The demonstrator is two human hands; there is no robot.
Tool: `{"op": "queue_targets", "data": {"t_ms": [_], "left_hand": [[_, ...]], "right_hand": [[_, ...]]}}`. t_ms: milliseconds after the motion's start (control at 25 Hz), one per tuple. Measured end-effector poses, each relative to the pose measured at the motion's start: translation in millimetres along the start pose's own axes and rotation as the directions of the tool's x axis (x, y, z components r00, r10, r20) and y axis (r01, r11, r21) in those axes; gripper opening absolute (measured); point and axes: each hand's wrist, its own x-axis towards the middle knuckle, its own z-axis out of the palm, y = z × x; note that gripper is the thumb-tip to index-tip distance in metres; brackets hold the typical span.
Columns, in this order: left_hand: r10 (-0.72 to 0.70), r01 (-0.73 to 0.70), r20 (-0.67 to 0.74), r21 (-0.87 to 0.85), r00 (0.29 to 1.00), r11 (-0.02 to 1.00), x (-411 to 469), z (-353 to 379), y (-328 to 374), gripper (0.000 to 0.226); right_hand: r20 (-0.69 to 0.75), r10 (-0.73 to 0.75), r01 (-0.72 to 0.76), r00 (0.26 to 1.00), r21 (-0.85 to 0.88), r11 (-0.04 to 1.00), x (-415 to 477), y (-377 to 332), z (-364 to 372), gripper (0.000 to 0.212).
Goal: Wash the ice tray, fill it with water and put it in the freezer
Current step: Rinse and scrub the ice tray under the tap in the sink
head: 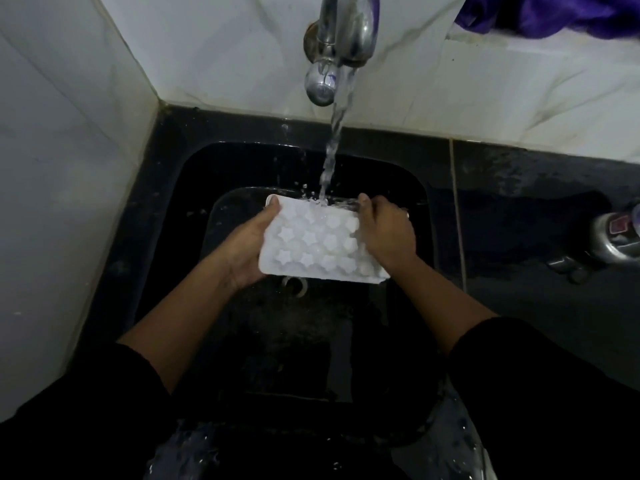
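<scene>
A white ice tray (313,242) with star-shaped moulds is held over the black sink (194,174). My left hand (247,244) grips its left edge, thumb on the far corner and fingers underneath. My right hand (388,233) holds the right side, fingers curled over the far right edge. Water (332,150) runs from the chrome tap (341,43) and lands on the tray's far edge, splashing.
White tiled walls stand behind and to the left of the sink. A black wet counter (536,237) lies to the right, with a metal bottle (616,233) lying at its right edge. A purple cloth (554,12) sits on the ledge at top right.
</scene>
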Motion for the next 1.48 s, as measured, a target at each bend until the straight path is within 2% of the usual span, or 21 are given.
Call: {"op": "queue_targets", "data": {"t_ms": [80, 120, 160, 280, 400, 520, 640, 720, 800, 880, 960, 1120, 1200, 1320, 1480], "left_hand": [[0.036, -0.034, 0.015, -0.133, 0.999, 0.991, 2.1, 5.6, -15.3, 0.053], [0.061, -0.06, 0.001, -0.2, 0.998, 0.978, 3.6, 7.5, -19.6, 0.052], [0.087, -0.09, -0.021, -0.256, 0.996, 0.962, 5.0, 9.4, -20.5, 0.051], [0.142, -0.165, -0.092, -0.345, 0.986, 0.924, 11.2, 11.5, -17.6, 0.049], [0.151, -0.188, -0.129, -0.357, 0.98, 0.915, 7.7, 17.9, -14.8, 0.041], [0.188, -0.215, -0.107, -0.387, 0.976, 0.897, 2.5, 20.7, -11.5, 0.045], [0.238, -0.258, -0.099, -0.353, 0.966, 0.899, -1.8, 17.6, -3.2, 0.047], [0.231, -0.246, -0.087, -0.299, 0.969, 0.922, -6.2, 9.9, 2.4, 0.045], [0.214, -0.229, -0.083, -0.277, 0.973, 0.933, -8.1, -1.5, 7.0, 0.048], [0.193, -0.217, -0.114, -0.257, 0.975, 0.942, -5.7, -18.5, 8.4, 0.054], [0.157, -0.187, -0.148, -0.22, 0.976, 0.957, -4.1, -27.6, 7.6, 0.06], [0.059, -0.087, -0.393, -0.054, 0.918, 0.995, 15.1, -23.2, -7.3, 0.05], [-0.026, -0.001, -0.341, -0.08, 0.94, 0.997, 33.7, -15.5, -14.2, 0.056], [-0.098, 0.074, -0.182, -0.133, 0.978, 0.988, 48.0, 10.2, -14.4, 0.064], [-0.014, -0.003, -0.149, -0.113, 0.989, 0.994, 32.5, 36.2, 4.0, 0.062]], "right_hand": [[0.06, 0.217, -0.218, 0.974, 0.023, 0.976, -2.7, -14.0, 16.6, 0.061], [0.114, 0.246, -0.25, 0.963, 0.026, 0.968, -7.9, -24.4, 23.7, 0.066], [0.17, 0.205, -0.21, 0.964, 0.017, 0.977, -16.8, -37.7, 29.5, 0.071], [0.317, -0.048, 0.029, 0.947, 0.065, 0.997, -52.5, -70.9, 44.4, 0.079], [0.34, -0.141, 0.108, 0.93, 0.114, 0.988, -45.6, -68.4, 42.4, 0.077], [0.293, -0.171, 0.157, 0.941, 0.072, 0.985, -19.5, -48.1, 23.7, 0.079], [0.188, -0.129, 0.116, 0.974, 0.079, 0.99, -4.5, -36.8, 9.2, 0.072], [0.174, -0.045, 0.016, 0.984, 0.167, 0.986, -0.2, -33.1, 0.3, 0.074], [0.195, 0.097, -0.157, 0.976, 0.321, 0.934, 3.7, -29.4, -10.5, 0.074], [0.248, 0.166, -0.256, 0.954, 0.396, 0.882, 2.8, -30.9, -22.3, 0.065], [0.23, 0.136, -0.229, 0.964, 0.45, 0.863, -0.3, -34.9, -30.3, 0.047], [0.117, 0.077, -0.129, 0.99, 0.557, 0.82, -10.8, -46.0, -56.2, 0.03], [0.047, 0.045, -0.064, 0.998, 0.561, 0.825, -16.6, -44.9, -73.4, 0.027], [-0.048, 0.0, 0.028, 0.999, 0.592, 0.805, -27.6, -33.2, -99.8, 0.022], [-0.122, 0.075, 0.02, 0.99, 0.632, 0.775, -35.8, -3.9, -115.7, 0.017]]}}
